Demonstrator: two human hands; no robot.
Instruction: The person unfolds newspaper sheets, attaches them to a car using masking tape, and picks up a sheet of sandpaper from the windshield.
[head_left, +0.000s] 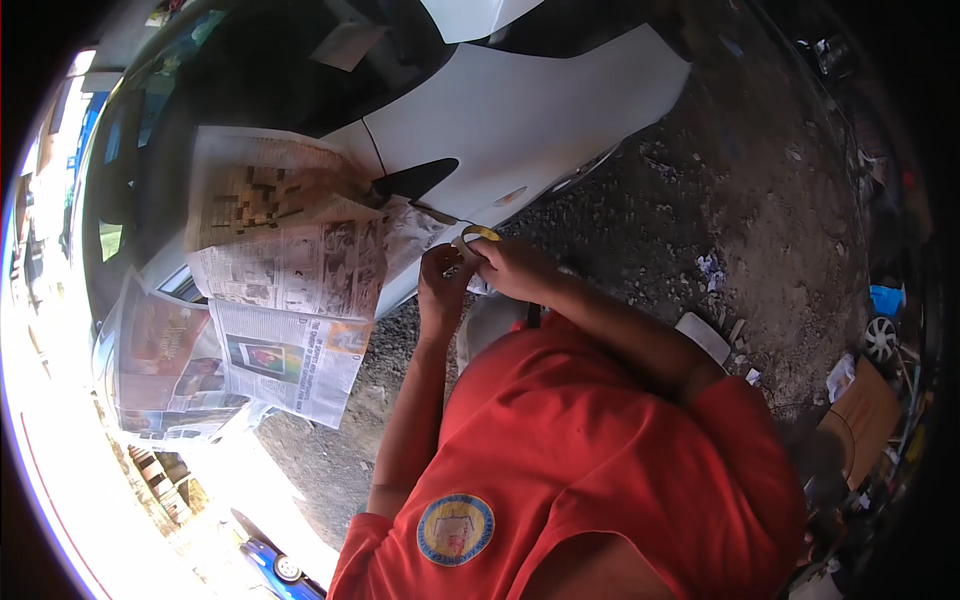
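Observation:
My right hand is closed on a roll of tape, which has a yellow inner ring and stands up past the fingertips. Close beside it, my left hand has its fingers curled together near the tape's edge; whether they pinch the loose end is too small to make out. Just beyond both hands is a white car body panel with a dark triangular piece at the window corner. Newspaper sheets hang over the car's side to the left of my hands.
More printed paper and plastic sheeting cover the car farther left. Rough dirt ground with litter lies to the right. A cardboard piece, a wheel cover and a blue object are at the far right. A blue car shows at lower left.

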